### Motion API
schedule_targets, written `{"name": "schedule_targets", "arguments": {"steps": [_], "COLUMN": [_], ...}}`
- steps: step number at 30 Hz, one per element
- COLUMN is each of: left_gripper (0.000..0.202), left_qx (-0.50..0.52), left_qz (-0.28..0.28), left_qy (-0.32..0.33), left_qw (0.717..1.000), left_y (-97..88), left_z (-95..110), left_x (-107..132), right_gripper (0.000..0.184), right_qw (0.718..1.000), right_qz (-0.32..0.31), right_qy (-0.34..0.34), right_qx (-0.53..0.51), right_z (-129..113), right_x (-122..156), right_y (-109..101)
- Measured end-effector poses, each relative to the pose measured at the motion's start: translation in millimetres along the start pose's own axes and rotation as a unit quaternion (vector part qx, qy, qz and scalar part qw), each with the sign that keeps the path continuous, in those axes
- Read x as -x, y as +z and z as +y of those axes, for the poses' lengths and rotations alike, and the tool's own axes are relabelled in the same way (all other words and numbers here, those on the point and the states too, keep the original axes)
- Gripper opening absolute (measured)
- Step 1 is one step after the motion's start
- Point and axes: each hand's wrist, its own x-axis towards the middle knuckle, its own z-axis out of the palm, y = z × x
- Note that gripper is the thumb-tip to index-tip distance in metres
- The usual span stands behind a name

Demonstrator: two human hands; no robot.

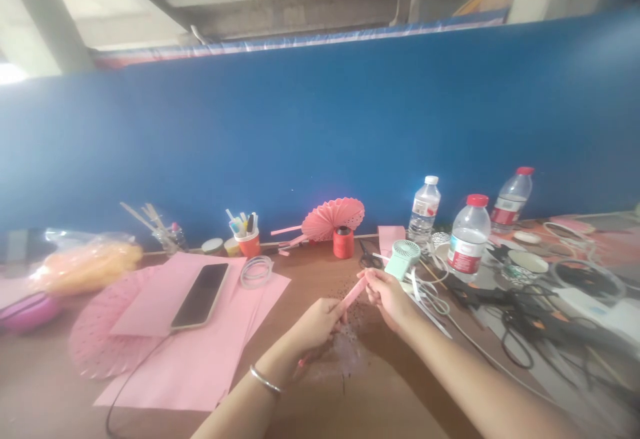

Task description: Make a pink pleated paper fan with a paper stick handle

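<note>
Both my hands hold a narrow folded pink paper strip [353,294] above the brown table [320,272]. My left hand [316,324], with a silver bracelet on its wrist, is closed round the strip's lower end. My right hand [386,294] pinches the strip's upper end. Small dark specks lie scattered on the table under the strip. A small mint green hand fan [401,258] stands just behind my right hand.
Pink paper sheets [200,345] with a phone [201,295] lie at left, beside a round pink paper piece [95,339]. A finished pink paper fan [331,217], a red spool [343,242], a cup of pens [248,237], three water bottles [467,239] and tangled cables [540,325] stand behind and right.
</note>
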Motion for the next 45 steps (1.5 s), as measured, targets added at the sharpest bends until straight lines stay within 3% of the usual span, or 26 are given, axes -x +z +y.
{"name": "schedule_targets", "arguments": {"steps": [4, 8, 13, 16, 24, 28, 40, 42, 45], "left_gripper": [0.031, 0.037, 0.032, 0.027, 0.041, 0.038, 0.036, 0.036, 0.038], "left_qx": [0.017, 0.045, 0.088, 0.141, 0.302, 0.308, 0.283, 0.278, 0.255], "left_qz": [0.002, -0.002, -0.027, -0.050, -0.079, -0.096, -0.151, -0.145, -0.092], "left_qy": [0.011, 0.027, 0.031, 0.010, -0.104, -0.084, -0.048, -0.041, -0.022], "left_qw": [1.000, 0.999, 0.995, 0.989, 0.944, 0.943, 0.946, 0.949, 0.962], "left_y": [0.2, 3.7, 8.7, 8.8, 5.1, 7.0, 6.7, 7.6, 11.5], "left_z": [-5, -8, -5, 1, 6, 7, 7, 6, 4], "left_x": [-5, -10, -8, -5, -4, -1, 0, -1, -4], "right_gripper": [0.037, 0.040, 0.025, 0.025, 0.025, 0.032, 0.028, 0.028, 0.031], "right_qw": [1.000, 0.998, 0.996, 0.996, 0.995, 0.993, 0.987, 0.987, 0.989], "right_qz": [0.007, -0.021, -0.054, -0.050, -0.087, -0.082, -0.103, -0.100, -0.093], "right_qy": [0.005, 0.056, 0.046, 0.040, 0.038, 0.069, 0.068, 0.067, 0.067], "right_qx": [-0.020, 0.000, 0.063, 0.063, -0.021, -0.055, -0.099, -0.102, -0.094], "right_z": [3, 11, 14, 12, 3, 3, 10, 11, 11], "right_x": [1, 14, 22, 21, 22, 22, 19, 19, 21], "right_y": [3, 20, 31, 29, 28, 27, 23, 24, 25]}}
